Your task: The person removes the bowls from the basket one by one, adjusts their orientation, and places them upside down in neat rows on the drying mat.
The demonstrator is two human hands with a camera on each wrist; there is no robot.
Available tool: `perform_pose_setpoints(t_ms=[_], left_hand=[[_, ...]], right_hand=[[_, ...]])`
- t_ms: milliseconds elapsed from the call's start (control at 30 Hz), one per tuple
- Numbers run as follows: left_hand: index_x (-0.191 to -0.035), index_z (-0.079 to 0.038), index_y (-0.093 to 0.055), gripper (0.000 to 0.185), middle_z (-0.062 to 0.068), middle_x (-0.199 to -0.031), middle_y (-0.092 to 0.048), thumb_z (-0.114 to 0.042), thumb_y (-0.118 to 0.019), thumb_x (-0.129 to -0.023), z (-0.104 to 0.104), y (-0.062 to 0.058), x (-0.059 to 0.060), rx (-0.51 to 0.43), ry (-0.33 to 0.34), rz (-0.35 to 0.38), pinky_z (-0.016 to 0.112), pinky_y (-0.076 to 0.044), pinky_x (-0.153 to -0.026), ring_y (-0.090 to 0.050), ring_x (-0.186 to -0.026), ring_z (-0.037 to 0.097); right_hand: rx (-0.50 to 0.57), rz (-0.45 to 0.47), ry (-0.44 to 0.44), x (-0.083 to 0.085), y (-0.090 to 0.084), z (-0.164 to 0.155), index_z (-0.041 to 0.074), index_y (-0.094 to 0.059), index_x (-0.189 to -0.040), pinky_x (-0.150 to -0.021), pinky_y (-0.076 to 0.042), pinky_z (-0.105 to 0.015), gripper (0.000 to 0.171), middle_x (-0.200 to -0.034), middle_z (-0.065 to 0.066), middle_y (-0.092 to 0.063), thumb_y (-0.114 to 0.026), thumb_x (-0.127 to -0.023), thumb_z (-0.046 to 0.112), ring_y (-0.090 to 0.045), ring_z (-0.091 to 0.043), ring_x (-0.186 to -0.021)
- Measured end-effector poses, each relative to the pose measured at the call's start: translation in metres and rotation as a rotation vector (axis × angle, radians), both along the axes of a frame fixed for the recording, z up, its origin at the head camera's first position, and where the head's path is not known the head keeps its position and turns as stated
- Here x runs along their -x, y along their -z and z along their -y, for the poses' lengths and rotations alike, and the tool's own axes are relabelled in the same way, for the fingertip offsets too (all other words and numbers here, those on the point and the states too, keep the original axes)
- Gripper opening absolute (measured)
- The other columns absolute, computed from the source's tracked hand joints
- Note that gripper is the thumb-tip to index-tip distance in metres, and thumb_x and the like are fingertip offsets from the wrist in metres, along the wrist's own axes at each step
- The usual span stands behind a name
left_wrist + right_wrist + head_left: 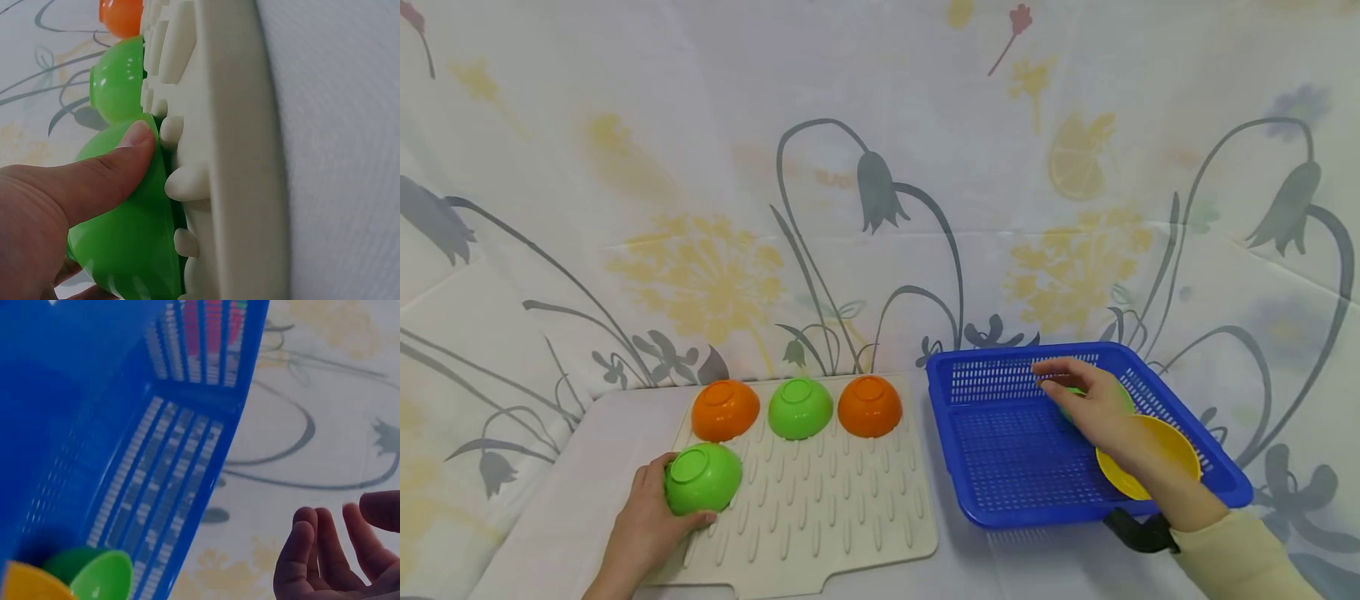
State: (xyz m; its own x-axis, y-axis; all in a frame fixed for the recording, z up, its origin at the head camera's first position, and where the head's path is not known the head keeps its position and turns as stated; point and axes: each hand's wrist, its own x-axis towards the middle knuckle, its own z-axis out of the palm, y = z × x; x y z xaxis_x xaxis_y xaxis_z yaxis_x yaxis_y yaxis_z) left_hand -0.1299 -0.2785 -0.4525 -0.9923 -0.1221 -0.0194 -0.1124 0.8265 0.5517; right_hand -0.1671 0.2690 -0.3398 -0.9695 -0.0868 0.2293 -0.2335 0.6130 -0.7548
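Left hand grips an upturned green bowl at the near left corner of the cream drying mat; right hand, fingers loosely open, hovers over the blue basket, holding nothing.

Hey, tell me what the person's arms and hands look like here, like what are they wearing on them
Both hands are bare: no gloves, and no rings that I can make out. The right hand comes out of a pale beige long sleeve, with a black strap at that wrist. The left hand shows no sleeve in the head view; its forearm runs out of frame bare. The thumb has a short, plain nail.
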Motion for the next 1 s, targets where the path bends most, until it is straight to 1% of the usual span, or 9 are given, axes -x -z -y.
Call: perform_pose_setpoints(t_ms=[67,167,233,433,600,700,800,900,1000], left_hand=[[-0.145,0.008,-0.025,0.113,0.032,-0.131,-0.035,-0.040,-0.091,-0.067,-0.001,0.000,0.000,0.002,-0.002,-0.001,0.070,-0.041,-0.092,-0.048,-0.114,0.054],[-0.145,0.007,-0.025,0.113,0.032,-0.130,-0.035,-0.039,-0.092,-0.066,-0.001,0.000,0.000,0.005,-0.005,0.001,0.069,-0.041,-0.091,-0.049,-0.112,0.053],[-0.144,0.007,-0.025,0.113,0.032,-0.130,-0.035,-0.040,-0.092,-0.066,0.000,0.000,0.000,0.006,-0.005,0.003,0.069,-0.042,-0.091,-0.049,-0.112,0.053],[-0.144,0.007,-0.025,0.114,0.031,-0.130,-0.035,-0.042,-0.092,-0.066,0.000,0.002,0.000,0.003,-0.006,0.011,0.069,-0.041,-0.092,-0.049,-0.111,0.052],[-0.145,0.007,-0.025,0.115,0.031,-0.130,-0.035,-0.042,-0.092,-0.066,0.000,0.002,0.000,0.001,-0.009,0.015,0.069,-0.042,-0.091,-0.049,-0.111,0.052],[-0.145,0.006,-0.025,0.114,0.031,-0.131,-0.034,-0.042,-0.091,-0.066,0.000,0.001,0.001,0.002,-0.007,0.013,0.069,-0.041,-0.091,-0.049,-0.111,0.052],[-0.145,0.006,-0.025,0.113,0.031,-0.131,-0.034,-0.041,-0.091,-0.066,0.000,0.001,0.001,0.005,-0.004,0.007,0.069,-0.042,-0.092,-0.049,-0.111,0.052],[-0.144,0.006,-0.025,0.113,0.031,-0.131,-0.034,-0.041,-0.091,-0.066,0.000,0.001,0.001,0.006,-0.002,0.004,0.069,-0.042,-0.092,-0.050,-0.110,0.052],[-0.145,0.006,-0.025,0.113,0.030,-0.132,-0.034,-0.041,-0.091,-0.067,0.000,0.001,0.001,0.003,-0.001,0.007,0.069,-0.042,-0.091,-0.050,-0.111,0.052]], right_hand=[[-0.077,0.046,0.006,0.005,-0.005,-0.021,0.003,-0.061,-0.129,-0.092,-0.051,-0.036,0.033,-0.129,-0.020,-0.061,-0.052,-0.105,0.024,-0.056,-0.037,-0.117],[-0.175,0.092,-0.001,0.012,-0.010,-0.048,0.003,-0.059,-0.129,-0.094,-0.047,-0.055,0.036,-0.128,-0.021,-0.060,-0.050,-0.106,0.029,-0.054,-0.041,-0.116],[-0.219,0.105,-0.004,0.017,-0.010,-0.064,0.000,-0.059,-0.129,-0.092,-0.047,-0.058,0.038,-0.125,-0.024,-0.061,-0.051,-0.105,0.028,-0.056,-0.044,-0.114],[-0.314,0.169,-0.018,0.030,-0.003,-0.102,-0.008,-0.057,-0.129,-0.089,-0.051,-0.059,0.041,-0.123,-0.029,-0.061,-0.057,-0.103,0.023,-0.058,-0.048,-0.111],[-0.398,0.242,-0.050,0.032,0.007,-0.124,-0.010,-0.057,-0.128,-0.086,-0.054,-0.056,0.044,-0.119,-0.028,-0.062,-0.062,-0.099,0.023,-0.059,-0.047,-0.108],[-0.439,0.284,-0.081,0.031,0.012,-0.131,-0.010,-0.058,-0.127,-0.086,-0.054,-0.056,0.046,-0.117,-0.027,-0.063,-0.066,-0.096,0.023,-0.060,-0.045,-0.105],[-0.442,0.319,-0.112,0.031,0.013,-0.135,-0.010,-0.059,-0.125,-0.087,-0.053,-0.056,0.045,-0.115,-0.025,-0.065,-0.069,-0.093,0.019,-0.061,-0.043,-0.105],[-0.449,0.359,-0.132,0.032,0.012,-0.138,-0.008,-0.061,-0.124,-0.088,-0.052,-0.058,0.041,-0.113,-0.025,-0.066,-0.070,-0.090,0.011,-0.061,-0.043,-0.104],[-0.465,0.399,-0.145,0.032,0.011,-0.140,-0.008,-0.062,-0.124,-0.088,-0.051,-0.059,0.038,-0.114,-0.027,-0.066,-0.069,-0.088,0.002,-0.060,-0.046,-0.105]])
